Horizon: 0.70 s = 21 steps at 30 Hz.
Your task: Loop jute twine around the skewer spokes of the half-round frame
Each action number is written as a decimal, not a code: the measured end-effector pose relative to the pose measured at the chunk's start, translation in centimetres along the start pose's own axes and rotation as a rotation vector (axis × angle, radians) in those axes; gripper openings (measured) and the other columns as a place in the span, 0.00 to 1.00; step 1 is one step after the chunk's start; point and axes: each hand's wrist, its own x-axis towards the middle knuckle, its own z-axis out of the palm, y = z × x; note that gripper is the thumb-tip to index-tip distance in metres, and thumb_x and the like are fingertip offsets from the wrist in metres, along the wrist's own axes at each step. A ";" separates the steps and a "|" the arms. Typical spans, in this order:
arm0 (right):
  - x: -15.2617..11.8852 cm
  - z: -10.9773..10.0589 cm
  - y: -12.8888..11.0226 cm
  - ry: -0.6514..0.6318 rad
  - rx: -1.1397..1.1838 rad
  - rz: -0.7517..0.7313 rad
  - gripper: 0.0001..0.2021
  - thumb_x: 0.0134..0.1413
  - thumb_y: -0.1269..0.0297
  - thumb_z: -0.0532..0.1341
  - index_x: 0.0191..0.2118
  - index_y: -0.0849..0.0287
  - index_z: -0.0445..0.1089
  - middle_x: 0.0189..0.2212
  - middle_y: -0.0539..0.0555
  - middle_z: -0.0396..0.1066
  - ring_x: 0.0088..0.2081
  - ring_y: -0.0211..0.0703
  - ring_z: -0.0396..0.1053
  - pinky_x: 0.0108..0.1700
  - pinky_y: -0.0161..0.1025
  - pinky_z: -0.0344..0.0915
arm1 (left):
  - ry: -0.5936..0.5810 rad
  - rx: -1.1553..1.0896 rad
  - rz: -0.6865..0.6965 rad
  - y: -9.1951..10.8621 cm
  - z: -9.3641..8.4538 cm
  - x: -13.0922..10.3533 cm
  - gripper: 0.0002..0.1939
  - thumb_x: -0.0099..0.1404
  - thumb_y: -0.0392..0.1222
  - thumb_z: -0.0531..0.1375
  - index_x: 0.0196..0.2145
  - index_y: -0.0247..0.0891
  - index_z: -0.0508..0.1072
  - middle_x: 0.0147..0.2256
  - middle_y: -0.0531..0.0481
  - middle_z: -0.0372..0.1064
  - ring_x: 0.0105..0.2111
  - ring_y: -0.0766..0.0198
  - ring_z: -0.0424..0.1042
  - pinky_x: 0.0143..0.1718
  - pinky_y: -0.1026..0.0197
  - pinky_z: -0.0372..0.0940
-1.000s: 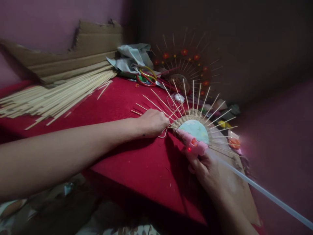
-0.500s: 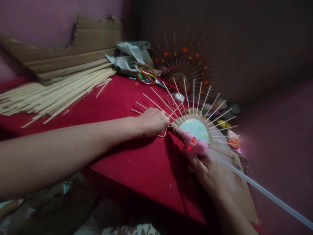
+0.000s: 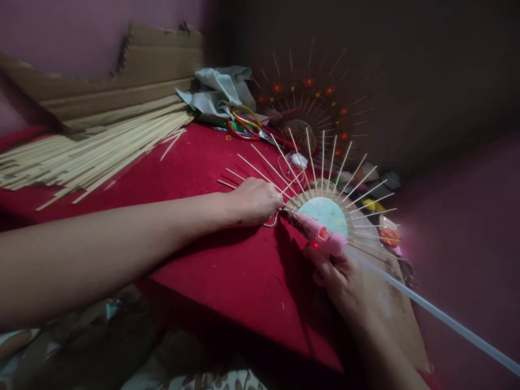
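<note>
Head view, and the fan (image 3: 298, 200) sits toward the table's right edge, pale disc (image 3: 325, 212) at its centre, spokes spread out! Glue gun (image 3: 330, 242) across its near side, red light glowing, nozzle right at the fan's left end; contact is too small to call. Right hand (image 3: 339, 273) grasps that gun firmly, long glue stick (image 3: 439, 316) trailing behind. Left hand (image 3: 258, 200) is curled tight beside the nozzle, cord (image 3: 272, 221) below; what its fingers pinch, can't tell! Board (image 3: 400, 325) along the table's (image 3: 244, 281) right edge, scissors (image 3: 246, 125) toward the far edge, sticks (image 3: 122, 146) heaped at far left, cardboard (image 3: 158, 62) upright behind them!
</note>
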 end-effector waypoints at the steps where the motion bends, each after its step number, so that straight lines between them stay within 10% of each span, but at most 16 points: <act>1: 0.0 0.0 0.0 -0.003 -0.001 -0.002 0.21 0.58 0.55 0.51 0.41 0.61 0.77 0.13 0.50 0.63 0.16 0.38 0.57 0.21 0.34 0.59 | 0.001 -0.002 0.000 0.0 0.0 0.0 0.11 0.61 0.33 0.54 0.32 0.36 0.76 0.23 0.44 0.71 0.24 0.60 0.68 0.21 0.60 0.47; 21: -0.2 0.7 0.8 -0.017 0.197 0.091 0.24 0.56 0.46 0.51 0.35 0.61 0.77 0.18 0.51 0.66 0.18 0.37 0.58 0.20 0.33 0.58 | 0.009 -0.010 0.008 0.0 0.0 -0.1 0.10 0.61 0.34 0.54 0.32 0.35 0.76 0.24 0.43 0.71 0.25 0.59 0.69 0.22 0.60 0.49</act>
